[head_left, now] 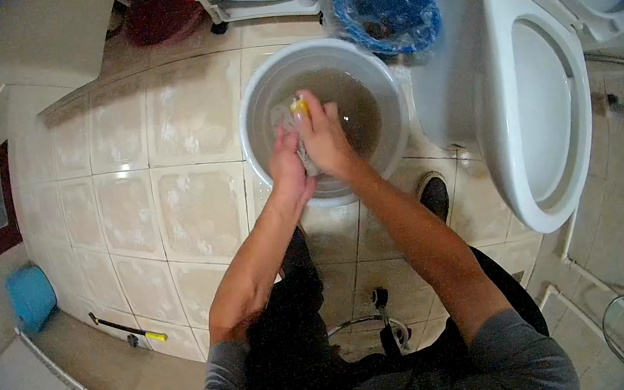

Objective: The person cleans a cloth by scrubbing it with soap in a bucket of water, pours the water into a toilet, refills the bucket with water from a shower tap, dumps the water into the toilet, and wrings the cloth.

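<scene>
A white plastic basin (394,153) with murky brownish water (352,113) stands on the floor in front of me. Over its left part, my left hand (289,165) is closed around a wet greyish cloth (281,115). My right hand (325,139) presses against the cloth from the right. Between its fingers it grips a small yellow object (300,107), too hidden to name. The two hands are close together, and the cloth hangs between them. Its exact shape is mostly covered by my fingers.
A bin with a blue liner (413,5) stands behind the basin, beside a white toilet (510,127). At the back is a white shelf rack (254,8) with bottles. Left lie a blue container (31,297) and a black-and-yellow-handled tool (155,337) on the tiles.
</scene>
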Motion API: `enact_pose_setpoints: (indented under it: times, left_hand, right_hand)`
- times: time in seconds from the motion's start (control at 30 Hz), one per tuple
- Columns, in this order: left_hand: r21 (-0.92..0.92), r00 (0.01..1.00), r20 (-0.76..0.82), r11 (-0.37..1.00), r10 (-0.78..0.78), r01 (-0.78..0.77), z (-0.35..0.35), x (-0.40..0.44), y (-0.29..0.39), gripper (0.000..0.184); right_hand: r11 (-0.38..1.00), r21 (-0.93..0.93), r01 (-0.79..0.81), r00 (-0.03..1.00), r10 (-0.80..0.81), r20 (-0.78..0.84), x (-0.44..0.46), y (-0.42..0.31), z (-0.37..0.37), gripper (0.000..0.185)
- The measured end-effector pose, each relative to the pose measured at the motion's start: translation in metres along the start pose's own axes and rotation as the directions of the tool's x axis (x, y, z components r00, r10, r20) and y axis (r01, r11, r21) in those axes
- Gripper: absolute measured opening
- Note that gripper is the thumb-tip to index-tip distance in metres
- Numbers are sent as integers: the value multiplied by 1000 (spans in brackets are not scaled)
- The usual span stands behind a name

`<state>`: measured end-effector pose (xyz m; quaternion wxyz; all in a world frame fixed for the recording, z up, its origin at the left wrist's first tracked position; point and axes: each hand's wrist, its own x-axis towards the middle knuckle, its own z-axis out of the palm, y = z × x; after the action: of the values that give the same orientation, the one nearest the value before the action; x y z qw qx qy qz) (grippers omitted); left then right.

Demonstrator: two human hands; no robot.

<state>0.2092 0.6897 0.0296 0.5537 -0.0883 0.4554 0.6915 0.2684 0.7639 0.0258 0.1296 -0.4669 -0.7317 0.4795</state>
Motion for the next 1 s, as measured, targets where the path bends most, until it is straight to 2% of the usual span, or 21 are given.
enact_pose_setpoints:
  times: [0.03,0.07,0.13,0.17,0.2,0.27,0.33,0.37,0.43,0.47,0.53,0.6,0.63,0.67,0.73,0.77,0.8,0.87,0.93,0.97,1.0]
  left_hand:
    - [1,1000,-2,1000,-4,4,-6,7,2,45]
    - [-88,990,29,987,-135,137,-14,16,8,43]
    - [-175,964,69,949,-255,263,-20,17,-1,40]
    - [-165,987,-8,974,-161,158,-11,8,-12,39]
    - [-142,995,-78,989,-59,48,-5,7,-16,40]
    - [-105,997,-73,994,-38,30,-3,14,-18,40]
    - [-76,997,-72,997,-21,16,-18,30,-16,41]
    - [-165,930,360,976,-74,142,-43,46,-8,40]
    - [-118,964,121,961,-235,249,-32,35,4,38]
    - [-112,964,124,962,-235,249,-15,24,1,38]
    - [-144,995,-54,987,-81,72,7,13,-8,42]
    - [-119,994,-82,991,-69,59,-32,49,-19,42]
    - [-106,955,287,988,-80,114,-58,60,-12,42]
    - [-79,785,615,985,-75,155,-61,55,-2,45]
    - [-205,744,664,939,-75,277,-46,46,-12,40]
    - [-201,927,360,961,-108,190,-13,22,-9,38]
    - [-169,995,9,980,-102,102,5,13,-7,37]
    - [-129,996,-46,989,-75,69,-10,25,-10,38]
    - [-177,993,74,979,-89,101,-12,26,3,38]
    - [-164,985,159,982,-71,98,-11,23,10,42]
    - [-165,985,158,981,-71,97,-10,22,14,42]
  right_hand:
    - [999,23,43,999,-44,23,-16,1,2,53]
    - [999,22,34,999,-35,28,-20,5,7,53]
    - [936,-133,327,929,-344,-137,-24,11,16,53]
    - [991,-72,111,993,-114,-27,-12,7,8,53]
    - [991,-68,115,992,-118,-36,6,9,4,53]
    - [994,-96,-46,999,44,-17,29,13,-3,51]
    - [993,-109,-53,998,50,-32,0,-4,-3,51]
    - [991,-131,16,1000,-16,3,-20,-15,-2,51]
    - [971,-179,160,985,-169,-32,-27,-11,8,52]
    - [971,-177,160,985,-169,-39,-10,-9,3,52]
    - [987,-74,-140,990,137,-43,25,-4,-8,53]
    - [986,-122,-114,993,110,-40,9,-12,-9,54]
    - [987,-161,18,1000,-21,-15,-13,-18,-4,54]
    - [969,-194,154,988,-153,19,-27,-22,-2,54]
    - [972,-187,144,990,-143,21,-12,-12,-1,56]
    - [982,-183,56,998,-60,-15,9,-4,-6,56]
    - [984,-177,-28,999,20,-47,30,0,-11,56]
    - [968,-220,-117,992,124,16,55,22,-9,54]
    - [925,379,-12,1000,17,-10,75,77,-5,51]
    - [926,376,-13,1000,15,-3,72,82,-14,51]
    - [687,702,-189,982,137,130,70,85,-26,50]
